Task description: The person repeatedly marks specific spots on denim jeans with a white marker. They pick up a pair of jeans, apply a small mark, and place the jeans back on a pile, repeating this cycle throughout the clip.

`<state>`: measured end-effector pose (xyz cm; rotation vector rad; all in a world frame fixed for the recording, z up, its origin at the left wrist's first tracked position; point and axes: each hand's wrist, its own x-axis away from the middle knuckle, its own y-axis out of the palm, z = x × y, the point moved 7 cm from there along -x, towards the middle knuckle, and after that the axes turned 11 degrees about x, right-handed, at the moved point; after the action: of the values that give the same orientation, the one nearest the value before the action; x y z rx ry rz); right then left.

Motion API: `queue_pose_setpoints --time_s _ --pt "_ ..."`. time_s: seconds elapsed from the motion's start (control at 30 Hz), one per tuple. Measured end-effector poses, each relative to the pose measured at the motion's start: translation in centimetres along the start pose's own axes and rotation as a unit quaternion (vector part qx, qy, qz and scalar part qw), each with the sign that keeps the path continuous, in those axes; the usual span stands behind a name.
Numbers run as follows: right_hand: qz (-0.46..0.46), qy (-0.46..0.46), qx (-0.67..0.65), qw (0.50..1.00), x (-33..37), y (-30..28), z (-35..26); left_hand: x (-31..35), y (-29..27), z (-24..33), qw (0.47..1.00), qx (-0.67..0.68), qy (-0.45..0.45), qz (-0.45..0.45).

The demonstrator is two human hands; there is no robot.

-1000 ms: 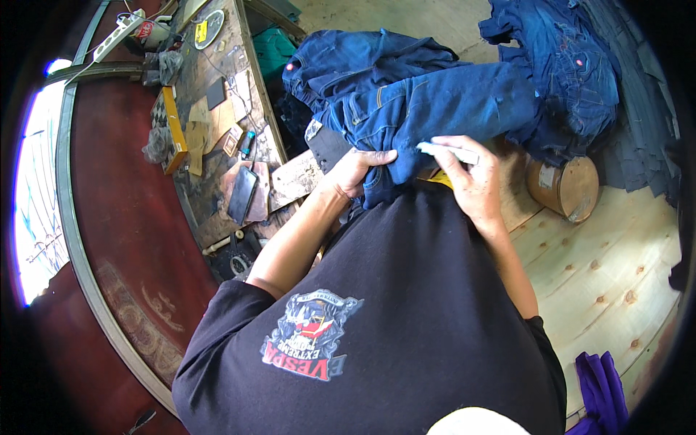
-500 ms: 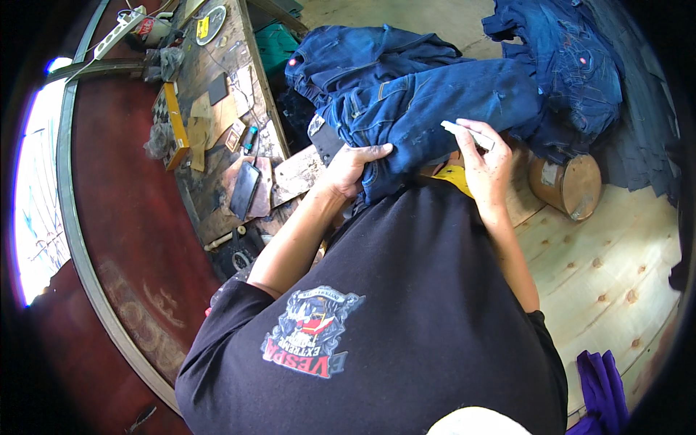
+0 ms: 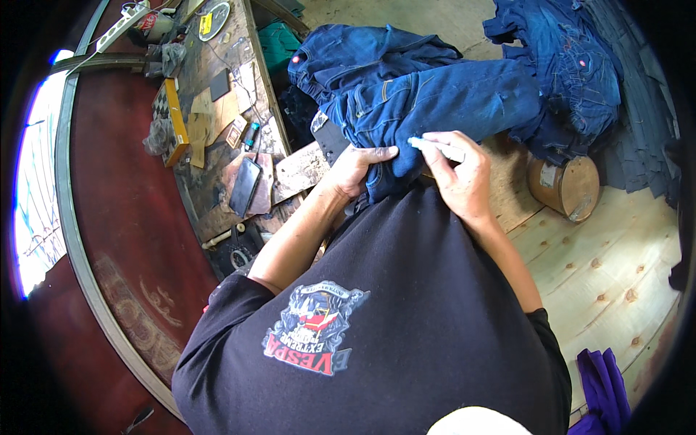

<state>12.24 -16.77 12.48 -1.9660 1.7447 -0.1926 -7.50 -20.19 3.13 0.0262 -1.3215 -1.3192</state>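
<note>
Dark blue denim trousers [image 3: 464, 94] with lighter stitching lie bunched in front of me. Their near edge is gripped by my left hand [image 3: 354, 170], with the thumb on top of the cloth. Between the fingers of my right hand [image 3: 462, 174] is a slim pale tool [image 3: 451, 151]; its exact kind cannot be made out. The whitish tip of that tool is at the denim, just right of my left thumb. More blue denim garments [image 3: 569, 69], with loose threads on them, are heaped at the far right.
Left of me stands a worn wooden workbench [image 3: 206, 141] bearing a phone [image 3: 245, 187], a teal-and-black item [image 3: 251, 135] and a yellow-edged box [image 3: 174, 123]. A round wooden block [image 3: 573, 188] sits on the right. Stacked grey cloth [image 3: 631, 109] lines the far right; purple cloth [image 3: 603, 391] lies lower right.
My right hand has moved left and slightly down, bringing the pale tool's tip to the denim near my left thumb. My left hand has stayed nearly in place on the trousers.
</note>
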Motion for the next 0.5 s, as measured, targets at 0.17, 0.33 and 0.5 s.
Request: queue_pose_setpoints --time_s 0.17,0.33,0.5 --pt "0.024 0.027 -0.042 0.998 0.3 -0.1 0.1 0.2 0.1 0.4 1.000 0.000 0.023 -0.018" --pt "0.010 0.074 -0.037 0.997 0.5 -0.1 1.1 0.2 0.0 0.2 0.999 0.007 0.018 -0.035" --pt "-0.023 0.035 -0.074 0.996 0.6 0.4 1.2 0.3 0.0 0.1 0.999 0.019 0.015 -0.026"
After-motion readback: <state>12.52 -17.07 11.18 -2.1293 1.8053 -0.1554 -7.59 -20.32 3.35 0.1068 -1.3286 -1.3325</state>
